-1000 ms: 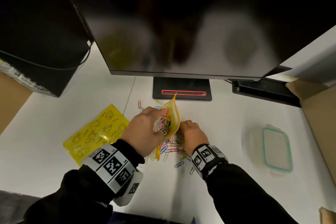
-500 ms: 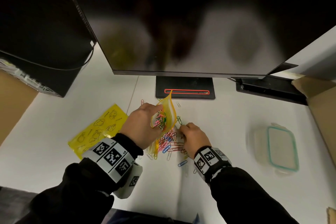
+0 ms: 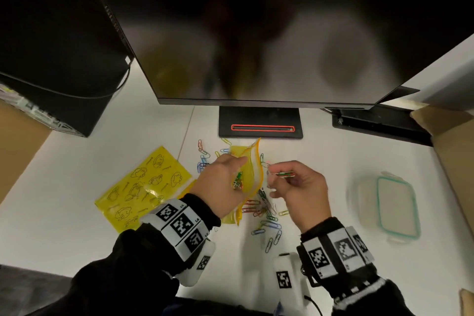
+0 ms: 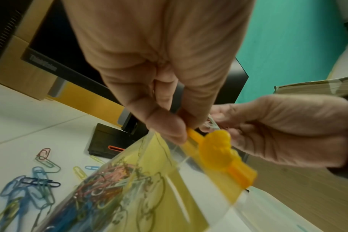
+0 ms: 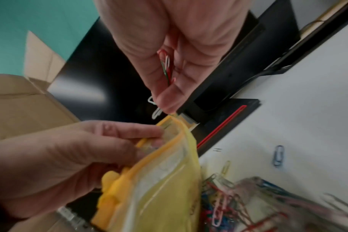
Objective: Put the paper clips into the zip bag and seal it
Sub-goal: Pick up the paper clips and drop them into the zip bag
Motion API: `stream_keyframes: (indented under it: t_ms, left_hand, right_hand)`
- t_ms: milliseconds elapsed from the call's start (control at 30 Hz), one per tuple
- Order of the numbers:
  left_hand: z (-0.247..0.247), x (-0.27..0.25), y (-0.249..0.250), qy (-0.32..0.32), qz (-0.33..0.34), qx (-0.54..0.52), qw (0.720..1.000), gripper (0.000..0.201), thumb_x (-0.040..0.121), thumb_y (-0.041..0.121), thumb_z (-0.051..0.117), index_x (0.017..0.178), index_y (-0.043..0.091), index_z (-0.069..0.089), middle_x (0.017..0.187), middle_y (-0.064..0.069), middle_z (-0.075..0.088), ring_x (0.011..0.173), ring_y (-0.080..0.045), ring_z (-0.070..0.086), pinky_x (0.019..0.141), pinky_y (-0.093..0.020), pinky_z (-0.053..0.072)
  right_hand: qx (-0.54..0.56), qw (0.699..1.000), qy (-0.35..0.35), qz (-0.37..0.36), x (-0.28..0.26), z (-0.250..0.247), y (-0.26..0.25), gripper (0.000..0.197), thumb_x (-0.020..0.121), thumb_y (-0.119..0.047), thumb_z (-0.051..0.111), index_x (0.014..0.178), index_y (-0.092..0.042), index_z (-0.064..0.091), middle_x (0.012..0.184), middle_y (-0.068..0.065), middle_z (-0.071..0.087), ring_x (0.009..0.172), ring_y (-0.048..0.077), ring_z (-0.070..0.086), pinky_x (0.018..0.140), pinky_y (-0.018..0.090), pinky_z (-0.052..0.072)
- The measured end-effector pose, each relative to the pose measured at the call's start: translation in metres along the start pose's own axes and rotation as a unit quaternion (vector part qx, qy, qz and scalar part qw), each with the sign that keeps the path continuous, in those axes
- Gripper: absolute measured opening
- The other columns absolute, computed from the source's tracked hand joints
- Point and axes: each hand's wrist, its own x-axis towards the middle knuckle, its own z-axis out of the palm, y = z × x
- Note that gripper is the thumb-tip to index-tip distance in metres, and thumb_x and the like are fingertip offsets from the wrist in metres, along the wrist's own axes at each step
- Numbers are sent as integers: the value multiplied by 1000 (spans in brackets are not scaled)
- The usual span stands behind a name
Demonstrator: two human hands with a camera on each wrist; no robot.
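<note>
Several paper clips (image 3: 282, 174) are pinched between thumb & fingers of the right hand (image 3: 300, 187), just right of centre in the head view. The zip bag (image 3: 250, 174) is held upright at centre by the left hand (image 3: 223, 185), whose fingers are curled round one lip near the orange slider (image 4: 216, 150). The mouth is pulled open w/ the other lip bowing toward the right hand. Some clips already sit in the bag's bottom, seen through the clear side in the left wrist view.

Key relation: the bag's mouth runs top-to-bottom in the head frame, its long axis pointing away from the person, and the opening lies directly left of the right hand's clips, very near. In the right wrist view the pinched clips hang just above the bag's upper corner. The right hand is judged nearer to the drop point; a short move leftward & down into the gap seems all that's needed.

Many loose clips (image 3: 266, 223) are left on the white desk (image 3: 77, 167), below & above the bag, so the job looks well short of sealing. Approx. half loaded, at a guess.

A second yellow bag (image 3: 143, 187) lies flat at left; a lidded container (image 3: 395, 208) sits at right, blurred.
</note>
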Motion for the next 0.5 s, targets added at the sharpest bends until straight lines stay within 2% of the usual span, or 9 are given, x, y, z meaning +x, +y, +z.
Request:
stream_keyframes:
  t_ms: [67, 133, 200, 267, 333, 400, 500]
  left_hand:
    - [0, 0, 3, -4, 5, -1, 1000, 67, 75, 15, 63, 137, 18, 39, 139, -5, 43, 124, -18, 46, 100, -19, 34]
    - [1, -1, 5, -4, 9, -1, 1000, 68, 74, 14, 64, 137, 17, 39, 138, -6, 44, 124, -19, 47, 100, -19, 33]
    - [2, -2, 6, -2, 15, 0, 1000, 68, 73, 14, 64, 137, 16, 40, 135, -8, 47, 120, -20, 50, 98, -20, 36]
    - [2, -3, 4, 3, 13, -6, 1000, 68, 73, 12, 64, 136, 15, 41, 133, -8, 48, 117, -20, 52, 94, -16, 35]
    - [0, -4, 2, 9, 4, -11, 1000, 68, 72, 9, 64, 136, 16, 42, 134, -7, 48, 114, -21, 54, 91, -12, 32]
    - [-2, -5, 1, 16, -4, -12, 1000, 67, 72, 8, 64, 135, 16, 43, 136, -5, 47, 109, -23, 57, 89, -10, 31]
    - [-7, -7, -1, 25, -8, -13, 1000, 65, 73, 10, 64, 134, 17, 44, 134, -4, 48, 101, -27, 60, 89, -14, 35]
  right_hand:
    - [-73, 997, -19, 7, 5, 13, 0, 25, 76, 4, 65, 73, -20, 70, 72, 6, 69, 60, 24, 64, 59, 39, 59]
    - [-133, 990, -38, 13, 10, 24, 4, 25, 75, -2, 66, 76, -27, 68, 77, 2, 70, 70, 25, 66, 69, 43, 59]
    - [-162, 985, -62, 14, 12, 31, 3, 24, 75, -6, 67, 89, -26, 67, 91, -2, 70, 87, 17, 66, 82, 39, 56]
    - [-172, 982, -78, 11, 10, 33, 0, 25, 78, -7, 67, 98, -23, 65, 102, -1, 69, 100, 10, 62, 90, 34, 52]
    - [-149, 986, -74, 1, 7, 30, -4, 29, 80, -4, 64, 89, -31, 63, 99, -1, 69, 98, 12, 64, 88, 35, 53]
    - [-116, 993, -36, -3, 10, 20, 0, 32, 80, -1, 58, 81, -34, 61, 88, -1, 68, 86, 21, 67, 79, 42, 57]
    - [-161, 987, 15, 11, 17, -2, 18, 29, 81, -5, 57, 84, -33, 58, 82, -3, 64, 76, 26, 66, 76, 47, 57]
